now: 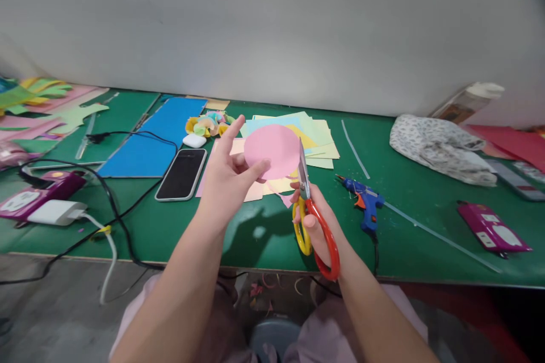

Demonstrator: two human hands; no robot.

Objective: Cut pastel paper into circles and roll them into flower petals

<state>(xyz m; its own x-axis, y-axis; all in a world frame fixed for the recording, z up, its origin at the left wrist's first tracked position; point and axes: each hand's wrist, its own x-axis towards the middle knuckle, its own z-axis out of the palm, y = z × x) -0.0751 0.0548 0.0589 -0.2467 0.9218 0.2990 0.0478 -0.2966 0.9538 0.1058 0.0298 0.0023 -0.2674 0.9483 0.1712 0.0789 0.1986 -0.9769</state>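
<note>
Pinched between the thumb and fingers of my left hand point(227, 173) is a round piece of pink paper point(272, 150), held up over the table. My right hand point(326, 221) grips a pair of scissors point(304, 176) with one red and one yellow handle. The blades point upward along the right edge of the pink circle and look nearly closed. A thin pink strip point(286, 198) hangs below the circle near the blades. Behind and beneath lies a spread stack of pastel paper sheets point(321, 130), partly hidden by the circle and my left hand.
On the green table point(272, 238), a phone point(181, 174), blue board point(157, 136) and paper ruffles point(208, 123) lie left. A blue glue gun point(364, 198), glue stick point(443, 237) and patterned cloth point(438, 147) lie right. Black cables point(113, 198) cross the left side by a purple power strip point(40, 195).
</note>
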